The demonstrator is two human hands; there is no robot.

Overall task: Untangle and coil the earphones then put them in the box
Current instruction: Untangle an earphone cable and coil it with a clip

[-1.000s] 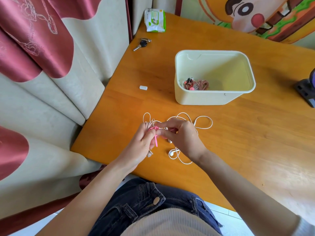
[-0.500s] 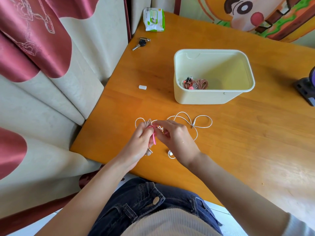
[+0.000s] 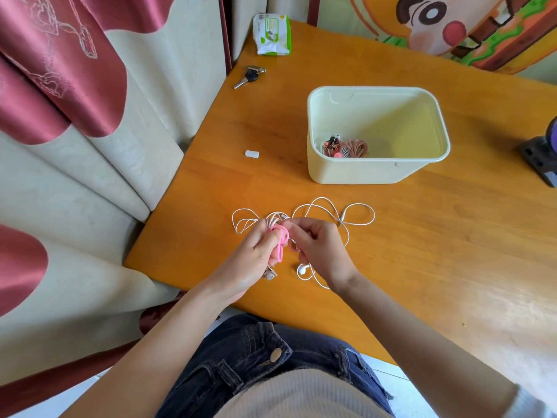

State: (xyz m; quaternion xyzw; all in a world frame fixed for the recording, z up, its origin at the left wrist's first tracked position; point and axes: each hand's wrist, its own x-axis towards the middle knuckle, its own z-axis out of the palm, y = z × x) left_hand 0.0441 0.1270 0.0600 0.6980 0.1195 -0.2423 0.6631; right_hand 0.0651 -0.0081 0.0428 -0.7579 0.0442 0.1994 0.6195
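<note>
Left side first: the left hand (image 3: pixel 256 254) is curled round a small bundle of pale coiled earphone cable (image 3: pixel 272 220), held just above the orange wooden desk (image 3: pixel 422 251) near its near-left corner. The thin pink elastic band (image 3: pixel 281 242) is what changed. A second ago it hung down as one straight strand, and now it's twisted into a figure-eight loop against the bundle. The right hand (image 3: pixel 319 248) pinches that loop with thumb and fingertips, so I'd say this set is coiled and getting tied off, close to ready for the box.

Right of the hands, a loose white wired earphone set (image 3: pixel 302 269) sprawls on the desk. It's probably next, though I can't tell if any of its loops run into the bundle. Far right, the cream rectangular plastic box (image 3: pixel 361 171) already holds one reddish coiled set (image 3: pixel 349 147) in its near-left corner.
</note>
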